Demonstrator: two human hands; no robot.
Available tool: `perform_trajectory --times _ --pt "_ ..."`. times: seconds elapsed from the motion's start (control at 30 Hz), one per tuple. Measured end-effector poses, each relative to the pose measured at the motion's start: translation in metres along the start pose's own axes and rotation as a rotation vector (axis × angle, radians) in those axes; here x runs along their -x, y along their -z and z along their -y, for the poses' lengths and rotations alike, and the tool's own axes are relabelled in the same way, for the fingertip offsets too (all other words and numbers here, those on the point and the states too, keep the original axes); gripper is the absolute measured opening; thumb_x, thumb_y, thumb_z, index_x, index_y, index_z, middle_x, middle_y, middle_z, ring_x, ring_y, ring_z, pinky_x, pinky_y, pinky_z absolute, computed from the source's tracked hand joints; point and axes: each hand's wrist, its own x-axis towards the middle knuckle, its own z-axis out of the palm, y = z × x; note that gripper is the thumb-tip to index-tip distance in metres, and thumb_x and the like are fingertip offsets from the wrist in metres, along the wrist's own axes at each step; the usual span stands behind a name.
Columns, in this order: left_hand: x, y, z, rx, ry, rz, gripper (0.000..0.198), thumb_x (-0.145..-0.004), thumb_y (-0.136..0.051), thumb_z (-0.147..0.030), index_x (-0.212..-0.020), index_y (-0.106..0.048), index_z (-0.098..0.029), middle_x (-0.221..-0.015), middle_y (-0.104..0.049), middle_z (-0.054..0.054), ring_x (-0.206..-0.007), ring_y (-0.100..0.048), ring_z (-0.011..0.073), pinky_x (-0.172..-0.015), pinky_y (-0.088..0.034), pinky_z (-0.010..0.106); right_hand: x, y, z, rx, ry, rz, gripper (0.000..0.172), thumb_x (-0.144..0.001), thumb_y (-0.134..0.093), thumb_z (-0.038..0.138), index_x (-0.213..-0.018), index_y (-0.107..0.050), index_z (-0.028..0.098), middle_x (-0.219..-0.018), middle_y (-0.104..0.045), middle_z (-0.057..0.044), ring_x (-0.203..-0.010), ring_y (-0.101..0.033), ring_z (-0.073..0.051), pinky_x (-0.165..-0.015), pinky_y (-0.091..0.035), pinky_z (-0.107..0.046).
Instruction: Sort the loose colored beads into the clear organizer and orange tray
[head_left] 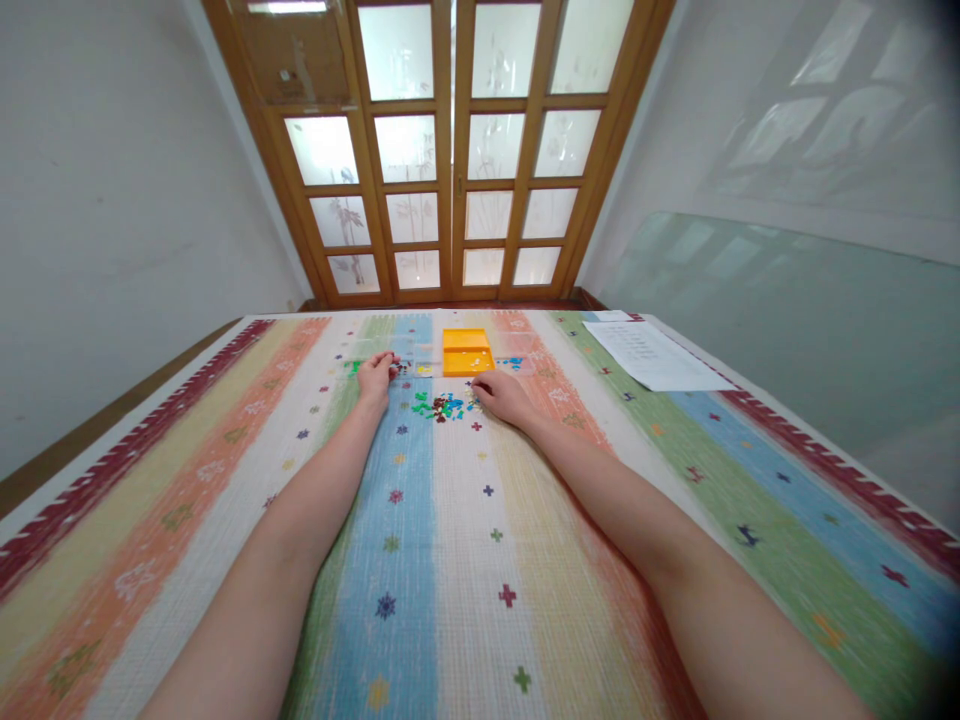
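Note:
A pile of small green, brown, blue and pale pieces [444, 407] lies on the striped tablecloth between my hands. My left hand [375, 378] has its fingertips pinched together beside a small group of dark brown pieces [402, 368]; what they hold, if anything, is too small to make out. At the pile's right edge, my right hand [501, 394] is closed with fingers curled down by the pale pieces; its fingertips are partly hidden. Just beyond stands an open yellow box [468, 338] with a few pale pieces in its near half.
Green pieces [354, 369] lie left of my left hand, yellow pieces [424, 370] left of the box, and blue pieces [511, 363] to its right, seemingly on clear plastic. Printed paper [652, 355] rests at the table's far right. A glass panel [795, 350] leans along the right wall.

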Motion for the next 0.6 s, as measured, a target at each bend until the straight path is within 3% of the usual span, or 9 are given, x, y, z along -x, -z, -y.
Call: perform_trajectory --times 0.13,0.4,0.6 --pt "-0.001 0.002 -0.003 0.011 0.031 0.007 0.028 -0.088 -0.069 -0.031 -0.112 -0.072 -0.015 -0.098 -0.078 0.007 -0.057 -0.062 0.0073 -0.060 -0.051 0.021 0.000 0.000 0.000 0.006 -0.001 0.003 0.021 -0.102 -0.054 0.024 -0.096 -0.074 0.019 -0.100 -0.075 -0.008 -0.093 -0.063 -0.021 -0.081 -0.042 -0.029" --pt "-0.001 0.002 -0.002 0.053 0.071 0.075 0.032 -0.095 -0.056 -0.024 -0.125 -0.065 -0.015 -0.108 -0.078 0.011 -0.056 -0.064 0.0063 -0.056 -0.051 0.018 0.003 0.003 0.007 0.075 0.095 0.023 0.021 -0.102 -0.055 0.024 -0.101 -0.075 0.018 -0.102 -0.073 -0.011 -0.098 -0.062 -0.024 -0.089 -0.043 -0.033" --pt "0.003 -0.001 0.000 -0.044 0.010 0.111 0.027 -0.088 -0.061 -0.024 -0.112 -0.071 -0.016 -0.097 -0.078 0.007 -0.059 -0.064 0.0095 -0.058 -0.054 0.022 0.001 0.001 0.025 0.038 0.220 0.044 0.023 -0.103 -0.054 0.027 -0.114 -0.074 0.019 -0.114 -0.072 -0.012 -0.111 -0.061 -0.026 -0.099 -0.043 -0.037"
